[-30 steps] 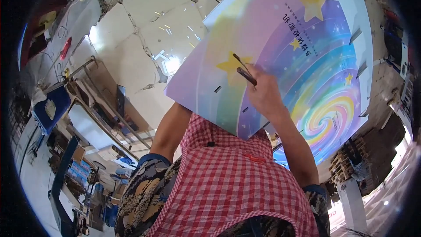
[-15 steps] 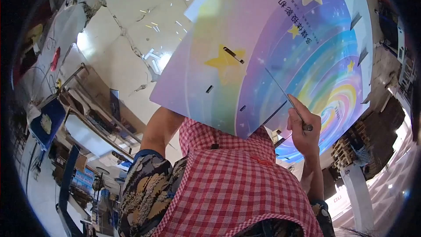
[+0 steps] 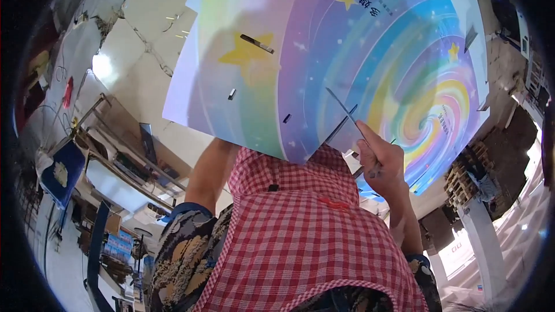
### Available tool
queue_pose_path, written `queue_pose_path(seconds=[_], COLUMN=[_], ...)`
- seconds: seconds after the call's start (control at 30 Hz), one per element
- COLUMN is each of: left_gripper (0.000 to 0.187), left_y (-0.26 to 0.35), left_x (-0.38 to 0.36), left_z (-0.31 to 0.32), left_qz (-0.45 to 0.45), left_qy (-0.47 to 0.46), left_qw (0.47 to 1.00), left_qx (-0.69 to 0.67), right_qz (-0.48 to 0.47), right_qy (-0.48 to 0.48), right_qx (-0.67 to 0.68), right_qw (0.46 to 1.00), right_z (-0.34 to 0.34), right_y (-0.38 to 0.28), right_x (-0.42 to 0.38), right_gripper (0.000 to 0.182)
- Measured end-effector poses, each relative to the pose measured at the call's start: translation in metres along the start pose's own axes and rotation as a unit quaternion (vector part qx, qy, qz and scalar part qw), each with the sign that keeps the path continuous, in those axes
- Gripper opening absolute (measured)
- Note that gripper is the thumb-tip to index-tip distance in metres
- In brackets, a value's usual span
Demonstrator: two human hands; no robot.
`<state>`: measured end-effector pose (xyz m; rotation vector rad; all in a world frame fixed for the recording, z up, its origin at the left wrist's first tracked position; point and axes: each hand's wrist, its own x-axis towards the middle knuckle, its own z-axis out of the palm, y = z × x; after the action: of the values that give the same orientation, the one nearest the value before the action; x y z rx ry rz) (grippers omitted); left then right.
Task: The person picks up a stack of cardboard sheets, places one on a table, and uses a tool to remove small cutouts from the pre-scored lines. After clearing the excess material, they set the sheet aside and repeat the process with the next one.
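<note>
A large printed cardboard sheet (image 3: 324, 34) with swirls, stars and dark slots fills the upper middle of the head view. My right hand (image 3: 381, 159) is closed round the handle of a thin pointed metal tool (image 3: 347, 110), whose blade lies over the sheet beside a long dark slot. My left forearm (image 3: 211, 170) reaches up under the sheet's lower left part, and the left hand is hidden behind it. A red checked apron (image 3: 306, 237) is below the sheet.
Small scraps (image 3: 185, 34) lie on the cracked floor beyond the sheet. At the left are a blue-seated chair (image 3: 60, 173) and a wooden frame (image 3: 124, 159). Stacked pallets (image 3: 468, 176) and a white post (image 3: 483, 242) stand at the right.
The sheet has shifted left and up in view. My right hand, with the tool, has moved slightly left, and the tool's blade is now closer to the long slot.
</note>
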<state>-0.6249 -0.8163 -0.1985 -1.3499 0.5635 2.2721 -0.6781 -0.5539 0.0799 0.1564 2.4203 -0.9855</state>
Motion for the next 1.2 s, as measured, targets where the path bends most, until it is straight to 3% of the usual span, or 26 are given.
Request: queue_pose_path(seconds=[0.23,0.47,0.57,0.73,0.87,1.0,1.1,1.2], left_gripper=[0.027,0.027,0.027,0.027,0.027,0.028,0.028,0.028], left_y=[-0.050,-0.041,-0.038,-0.036,-0.035,-0.031,-0.029,-0.027], left_x=[-0.022,-0.022,-0.023,-0.028,-0.030,-0.033,-0.034,-0.030], left_z=[0.017,0.018,0.015,0.009,0.006,0.002,0.000,-0.007], left_qz=[-0.046,-0.038,-0.037,-0.043,-0.046,-0.049,-0.049,-0.051], left_qy=[-0.033,-0.030,-0.027,-0.016,-0.010,-0.004,0.000,0.007], left_qw=[0.998,0.999,0.999,0.999,0.999,0.998,0.998,0.998], left_qx=[-0.006,0.020,0.024,0.026,0.028,0.031,0.033,0.027], right_qz=[-0.025,-0.051,0.017,0.021,0.040,0.004,-0.027,-0.049], right_qy=[0.008,0.031,-0.009,0.002,-0.066,-0.051,-0.068,-0.036], right_qx=[-0.006,0.016,0.052,0.063,0.024,0.075,-0.135,-0.024], right_qw=[1.000,0.998,0.998,0.998,0.997,0.996,0.988,0.998], right_z=[0.007,0.012,0.009,0.004,-0.006,0.011,0.036,0.013], right_y=[0.015,0.013,0.007,-0.003,-0.009,0.010,0.008,0.009], right_x=[-0.003,0.005,0.005,0.014,0.025,0.041,0.068,0.045], right_gripper=[0.029,0.029,0.029,0.029,0.031,0.034,0.036,0.033])
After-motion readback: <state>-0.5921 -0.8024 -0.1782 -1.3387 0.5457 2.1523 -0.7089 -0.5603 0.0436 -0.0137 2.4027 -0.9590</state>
